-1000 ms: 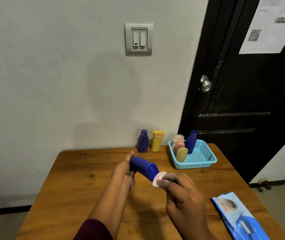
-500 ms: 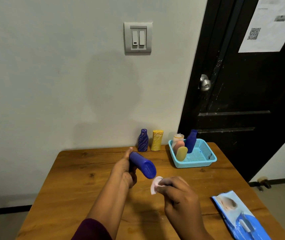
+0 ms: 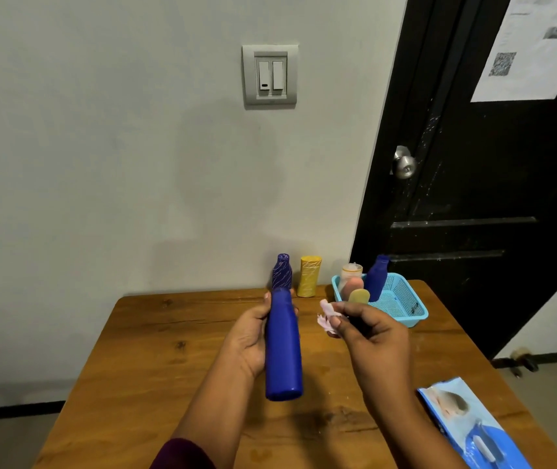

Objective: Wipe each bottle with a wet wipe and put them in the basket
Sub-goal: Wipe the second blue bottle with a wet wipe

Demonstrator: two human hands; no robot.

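Left hand grips one smooth blue cylindrical bottle; right hand pinches one crumpled wipe, near the mesh basket of four bottles.

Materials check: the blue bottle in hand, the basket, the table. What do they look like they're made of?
Blue bottle: probably plastic, smooth satin finish, soft highlight along its side.
Basket: light blue moulded plastic, fine mesh walls, solid rim.
Table: wood or veneer, grain and knots visible, low sheen; cannot tell which.
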